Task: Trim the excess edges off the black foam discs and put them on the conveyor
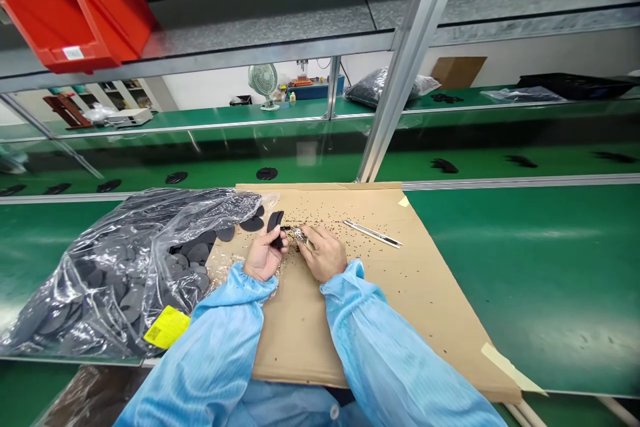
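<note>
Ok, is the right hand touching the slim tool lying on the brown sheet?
Apart: the head view shows brown sheet between the right hand and the slim tool.

No text is legible: the yellow label (167, 327) on the bag (117, 263) bears dark print too small to read, and the bin's (114, 10) white label (73, 53) is unreadable.
</note>
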Tool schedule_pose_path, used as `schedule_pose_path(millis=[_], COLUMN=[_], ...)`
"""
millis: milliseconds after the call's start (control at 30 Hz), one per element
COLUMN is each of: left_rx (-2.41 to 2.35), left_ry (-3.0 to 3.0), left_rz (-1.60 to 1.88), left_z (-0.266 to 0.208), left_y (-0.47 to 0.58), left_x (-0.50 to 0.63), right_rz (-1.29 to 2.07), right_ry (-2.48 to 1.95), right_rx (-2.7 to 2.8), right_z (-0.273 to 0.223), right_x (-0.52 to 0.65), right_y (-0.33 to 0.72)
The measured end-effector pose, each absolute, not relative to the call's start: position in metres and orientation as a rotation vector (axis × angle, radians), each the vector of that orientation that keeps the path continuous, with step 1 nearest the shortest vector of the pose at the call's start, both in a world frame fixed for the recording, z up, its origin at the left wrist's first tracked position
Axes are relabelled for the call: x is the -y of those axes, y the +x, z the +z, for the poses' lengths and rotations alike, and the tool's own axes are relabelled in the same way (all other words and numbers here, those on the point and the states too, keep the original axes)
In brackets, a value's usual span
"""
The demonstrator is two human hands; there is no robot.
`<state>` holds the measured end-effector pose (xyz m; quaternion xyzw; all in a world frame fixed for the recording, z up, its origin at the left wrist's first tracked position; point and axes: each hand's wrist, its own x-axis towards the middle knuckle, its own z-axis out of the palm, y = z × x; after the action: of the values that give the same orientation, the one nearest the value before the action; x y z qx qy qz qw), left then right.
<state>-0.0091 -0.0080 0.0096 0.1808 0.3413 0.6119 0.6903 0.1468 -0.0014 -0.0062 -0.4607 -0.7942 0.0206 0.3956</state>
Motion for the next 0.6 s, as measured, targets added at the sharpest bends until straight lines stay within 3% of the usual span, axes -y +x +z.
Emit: schedule_pose_path(millis=[600], left_rx=[-0.704], left_ry=[0.444], left_rz=[1.47], left_z=[0.0061], left_y=[-0.0143], left_x=[0.0022], right_rz=[0.507], right_ry=[-1.176], right_rx=[1.707], right_z=[-0.0027], right_x=[0.0033], right_y=[0.1469])
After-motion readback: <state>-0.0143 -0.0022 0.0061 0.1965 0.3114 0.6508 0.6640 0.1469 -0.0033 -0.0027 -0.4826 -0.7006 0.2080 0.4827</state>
